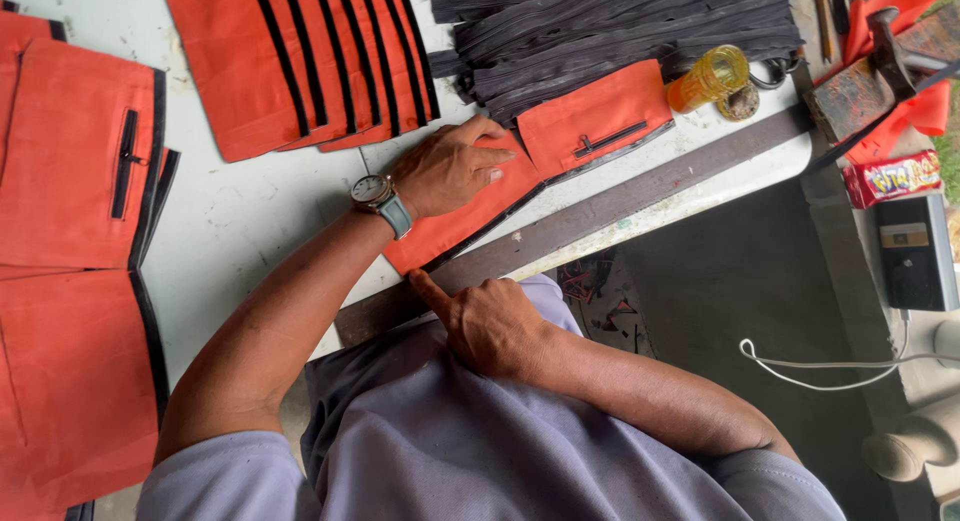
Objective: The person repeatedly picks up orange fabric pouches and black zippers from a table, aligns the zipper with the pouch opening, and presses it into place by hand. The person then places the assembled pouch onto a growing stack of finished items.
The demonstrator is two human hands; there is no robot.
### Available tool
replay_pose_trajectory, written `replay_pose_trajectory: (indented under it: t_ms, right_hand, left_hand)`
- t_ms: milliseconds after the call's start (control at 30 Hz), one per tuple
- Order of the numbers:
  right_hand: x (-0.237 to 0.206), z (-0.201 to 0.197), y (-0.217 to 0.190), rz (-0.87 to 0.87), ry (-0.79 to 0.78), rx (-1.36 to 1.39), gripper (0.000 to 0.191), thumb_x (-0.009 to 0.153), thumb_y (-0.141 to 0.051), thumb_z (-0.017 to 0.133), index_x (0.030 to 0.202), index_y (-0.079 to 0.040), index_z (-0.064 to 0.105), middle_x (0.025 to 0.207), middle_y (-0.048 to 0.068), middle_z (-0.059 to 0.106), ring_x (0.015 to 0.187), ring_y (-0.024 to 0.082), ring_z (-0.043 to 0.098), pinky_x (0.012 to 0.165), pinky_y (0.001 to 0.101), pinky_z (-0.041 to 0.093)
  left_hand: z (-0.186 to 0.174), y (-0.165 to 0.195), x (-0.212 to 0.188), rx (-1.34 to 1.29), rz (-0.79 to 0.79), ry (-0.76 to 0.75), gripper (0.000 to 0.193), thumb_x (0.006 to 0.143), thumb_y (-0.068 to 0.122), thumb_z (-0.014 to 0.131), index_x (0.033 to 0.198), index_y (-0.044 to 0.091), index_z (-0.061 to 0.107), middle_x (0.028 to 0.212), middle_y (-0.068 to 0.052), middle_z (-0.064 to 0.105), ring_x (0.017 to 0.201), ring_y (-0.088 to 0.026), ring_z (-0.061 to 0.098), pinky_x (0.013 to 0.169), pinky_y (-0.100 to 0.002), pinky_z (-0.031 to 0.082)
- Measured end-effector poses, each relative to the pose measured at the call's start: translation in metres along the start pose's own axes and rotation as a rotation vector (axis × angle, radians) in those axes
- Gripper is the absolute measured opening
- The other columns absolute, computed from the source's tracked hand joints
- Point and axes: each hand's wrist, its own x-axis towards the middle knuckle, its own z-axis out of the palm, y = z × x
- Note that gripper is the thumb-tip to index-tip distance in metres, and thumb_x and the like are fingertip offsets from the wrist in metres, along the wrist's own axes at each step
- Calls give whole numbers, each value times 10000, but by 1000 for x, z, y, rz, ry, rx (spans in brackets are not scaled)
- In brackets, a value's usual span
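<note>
While the left hand point(452, 168) lies palm down with fingers spread flat on the orange fabric piece point(530, 171), gripping nothing and only pinning it to the white table point(250, 221), the right hand point(490, 326) sits at the table's near edge, loosely curled with the forefinger out and pointing toward the piece's near corner; it holds nothing that shows. The piece lies slanted at the front edge, a black zipper point(610, 139) sewn in its far half and black trim along its near side. Likely risk: the piece hangs close to the edge, so a slack left palm could let it slide off onto the lap or floor. The pile of loose black zippers point(610, 26) sits just behind it and touches or overlaps its far end, so dragging the piece could snag and pull strands along. A yellow glass point(708, 78) stands just beside the piece's right end; a sideways sweep could tip it, though I cannot tell if it holds liquid. The stack of orange pieces with black stripes point(300, 61) lies just beyond the left hand, and 2 or more pieces lie at far left point(70, 161), well apart. Scissors point(775, 73), partly hidden, lie near the glass; a blind reach there could nick a finger.
</note>
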Motion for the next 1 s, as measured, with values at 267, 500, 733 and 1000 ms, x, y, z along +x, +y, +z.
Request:
replay_pose_trajectory:
  t_ms: [267, 500, 733, 1000]
  right_hand:
    - [15, 15, 6, -189, 404, -242, 665, 892, -153, 565, 1539, -66, 437, 800, 86, 665, 592, 229, 669, 481, 378, 508]
    - [8, 10, 9, -288, 525, -330, 278, 909, -197, 600, 1169, -99, 622, 901, 57, 675, 735, 222, 691, 570, 361, 526]
    - [-55, -70, 223, 364, 1098, -200, 296, 791, -157, 829, 1077, -142, 753, 1054, 115, 637, 989, 355, 621, 816, 461, 497]
    - [-57, -65, 346, 587, 752, -341, 306, 641, -148, 824, 929, -248, 797, 1058, 42, 564, 1018, 264, 511, 869, 412, 399]
  left_hand:
    - [13, -17, 1, -94, 9, 11, 293, 941, 204, 677, 1209, 114, 755, 1414, -63, 568, 1231, -262, 593, 1064, -382, 493]
    - [7, -15, 0, -67, 65, 46, 282, 924, 195, 689, 1180, 108, 770, 1386, -91, 579, 1198, -305, 608, 1029, -413, 493]
    - [-6, -3, 1, -3, 140, 57, 299, 923, 228, 682, 1176, 91, 764, 1319, -141, 625, 1104, -331, 656, 933, -437, 527]
    - [-7, -2, 7, 5, 73, -12, 321, 939, 261, 665, 1214, 118, 748, 1351, -80, 610, 1072, -297, 684, 937, -415, 547]
